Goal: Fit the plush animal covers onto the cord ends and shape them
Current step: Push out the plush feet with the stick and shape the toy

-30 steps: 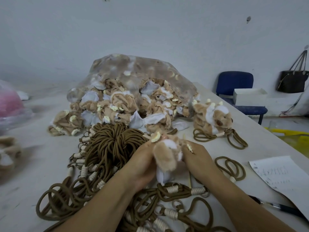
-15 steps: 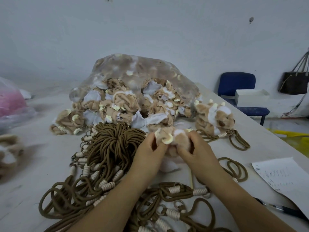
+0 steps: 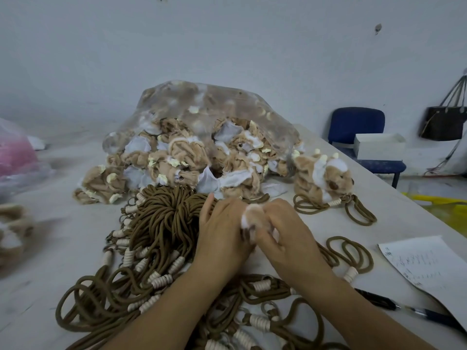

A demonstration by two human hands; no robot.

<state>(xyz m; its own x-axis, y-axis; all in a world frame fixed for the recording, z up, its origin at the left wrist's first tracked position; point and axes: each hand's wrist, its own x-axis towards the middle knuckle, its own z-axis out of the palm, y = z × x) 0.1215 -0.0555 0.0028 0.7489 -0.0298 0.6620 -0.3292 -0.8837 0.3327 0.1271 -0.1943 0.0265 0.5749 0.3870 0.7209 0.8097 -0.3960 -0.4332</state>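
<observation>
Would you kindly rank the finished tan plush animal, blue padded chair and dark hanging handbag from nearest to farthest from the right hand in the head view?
1. Finished tan plush animal, on the table just beyond the right hand, which grips a small tan-and-white plush cover.
2. Blue padded chair, past the table's right edge.
3. Dark hanging handbag, farthest right.
</observation>
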